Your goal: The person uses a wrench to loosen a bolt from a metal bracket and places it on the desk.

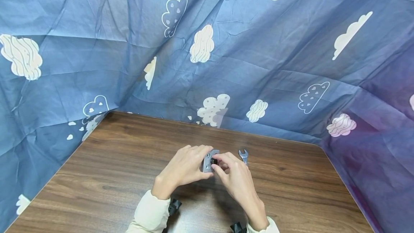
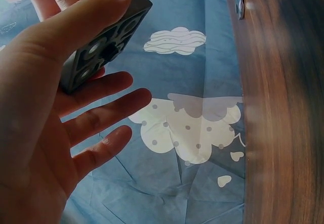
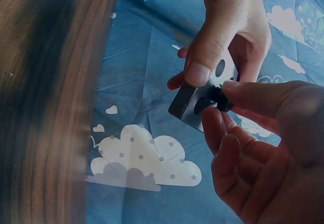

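In the head view my left hand (image 1: pixel 184 168) grips a grey metal block (image 1: pixel 206 167) by its edges, above the wooden table. Round holes pierce the block's face, seen also on the block (image 2: pixel 139 11) in the left wrist view. Thumb and fingertips of my right hand (image 1: pixel 237 179) pinch a small black bolt-like part (image 1: pixel 214 161) at the middle of that face. The right wrist view shows this black part (image 3: pixel 218 98) against the block (image 3: pixel 186 105), between the larger holes. How deep it sits is hidden by the fingers.
An open-end wrench (image 1: pixel 244 156) lies on the brown wooden table (image 1: pixel 129 146), just beyond my right hand. Blue cloth (image 1: pixel 245 56) with cloud prints hangs behind the table and along its sides. Black straps with devices (image 1: pixel 174 207) sit at both wrists.
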Action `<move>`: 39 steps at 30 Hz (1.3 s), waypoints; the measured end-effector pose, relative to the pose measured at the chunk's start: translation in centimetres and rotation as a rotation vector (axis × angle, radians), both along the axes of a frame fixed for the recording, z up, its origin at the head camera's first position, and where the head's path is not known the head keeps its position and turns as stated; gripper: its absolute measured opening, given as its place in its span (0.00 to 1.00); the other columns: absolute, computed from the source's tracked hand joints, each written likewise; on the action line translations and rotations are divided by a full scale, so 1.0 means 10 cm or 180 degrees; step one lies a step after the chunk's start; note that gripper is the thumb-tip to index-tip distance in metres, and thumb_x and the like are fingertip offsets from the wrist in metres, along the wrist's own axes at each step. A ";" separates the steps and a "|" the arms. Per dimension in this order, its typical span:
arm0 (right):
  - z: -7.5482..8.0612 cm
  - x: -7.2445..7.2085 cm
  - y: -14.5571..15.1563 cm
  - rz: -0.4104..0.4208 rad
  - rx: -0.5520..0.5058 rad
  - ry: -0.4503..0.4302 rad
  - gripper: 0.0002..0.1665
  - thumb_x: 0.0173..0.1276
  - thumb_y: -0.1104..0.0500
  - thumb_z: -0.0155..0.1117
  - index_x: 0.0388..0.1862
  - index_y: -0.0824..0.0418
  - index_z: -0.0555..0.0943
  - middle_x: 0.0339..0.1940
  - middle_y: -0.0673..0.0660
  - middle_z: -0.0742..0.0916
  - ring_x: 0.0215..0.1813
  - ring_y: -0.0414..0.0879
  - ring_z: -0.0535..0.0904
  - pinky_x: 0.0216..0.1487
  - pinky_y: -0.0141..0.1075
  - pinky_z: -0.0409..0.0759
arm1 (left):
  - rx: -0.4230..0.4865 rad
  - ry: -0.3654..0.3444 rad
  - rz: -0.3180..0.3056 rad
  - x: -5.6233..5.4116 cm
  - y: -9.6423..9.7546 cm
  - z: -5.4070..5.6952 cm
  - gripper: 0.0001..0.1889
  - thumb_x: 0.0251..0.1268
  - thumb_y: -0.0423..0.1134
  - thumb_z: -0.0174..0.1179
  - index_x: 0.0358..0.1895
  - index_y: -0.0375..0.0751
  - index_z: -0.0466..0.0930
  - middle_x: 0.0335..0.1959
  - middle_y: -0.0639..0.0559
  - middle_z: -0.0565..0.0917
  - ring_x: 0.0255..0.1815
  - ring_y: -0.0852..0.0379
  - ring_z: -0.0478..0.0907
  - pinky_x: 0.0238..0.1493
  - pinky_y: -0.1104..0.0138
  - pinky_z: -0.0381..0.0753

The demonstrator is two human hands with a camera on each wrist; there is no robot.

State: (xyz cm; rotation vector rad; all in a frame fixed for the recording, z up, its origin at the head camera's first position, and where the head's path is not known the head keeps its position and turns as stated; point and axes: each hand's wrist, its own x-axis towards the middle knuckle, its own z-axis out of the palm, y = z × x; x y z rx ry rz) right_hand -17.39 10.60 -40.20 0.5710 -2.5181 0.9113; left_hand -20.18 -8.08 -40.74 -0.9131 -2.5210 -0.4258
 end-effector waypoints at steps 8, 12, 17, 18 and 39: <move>0.00 0.00 0.00 0.0048 0.0048 0.0057 0.16 0.57 0.65 0.75 0.45 0.55 0.87 0.39 0.49 0.86 0.35 0.39 0.86 0.35 0.34 0.85 | -0.0033 -0.0018 0.0018 0.00 0.00 0.00 0.36 0.49 0.60 0.70 0.60 0.45 0.75 0.50 0.55 0.85 0.46 0.59 0.83 0.47 0.64 0.78; 0.00 0.00 0.01 0.0042 0.0083 0.0059 0.16 0.57 0.65 0.75 0.45 0.55 0.87 0.39 0.50 0.86 0.35 0.40 0.86 0.34 0.36 0.85 | -0.0041 -0.0042 0.0014 0.00 0.00 0.00 0.36 0.50 0.60 0.70 0.60 0.45 0.75 0.51 0.56 0.84 0.46 0.59 0.83 0.48 0.63 0.78; 0.00 0.01 0.01 0.0054 0.0117 0.0077 0.17 0.56 0.65 0.75 0.46 0.54 0.86 0.40 0.47 0.86 0.34 0.39 0.85 0.34 0.35 0.85 | -0.0039 -0.0053 0.0009 0.00 0.00 -0.01 0.36 0.50 0.61 0.70 0.60 0.45 0.75 0.51 0.56 0.84 0.46 0.59 0.83 0.48 0.63 0.79; 0.00 0.01 0.01 0.0057 0.0121 0.0078 0.18 0.56 0.65 0.75 0.46 0.55 0.86 0.40 0.47 0.86 0.34 0.38 0.85 0.34 0.35 0.84 | -0.0039 -0.0057 0.0011 0.00 0.00 0.00 0.36 0.50 0.61 0.70 0.61 0.45 0.75 0.51 0.56 0.84 0.46 0.59 0.83 0.48 0.63 0.79; -0.01 -0.01 -0.01 -0.0245 0.0037 -0.0108 0.09 0.62 0.55 0.72 0.39 0.55 0.85 0.27 0.44 0.85 0.29 0.34 0.82 0.33 0.32 0.82 | -0.0025 0.0054 -0.0010 0.00 0.02 -0.02 0.36 0.48 0.61 0.70 0.59 0.45 0.75 0.48 0.57 0.84 0.44 0.60 0.83 0.45 0.64 0.78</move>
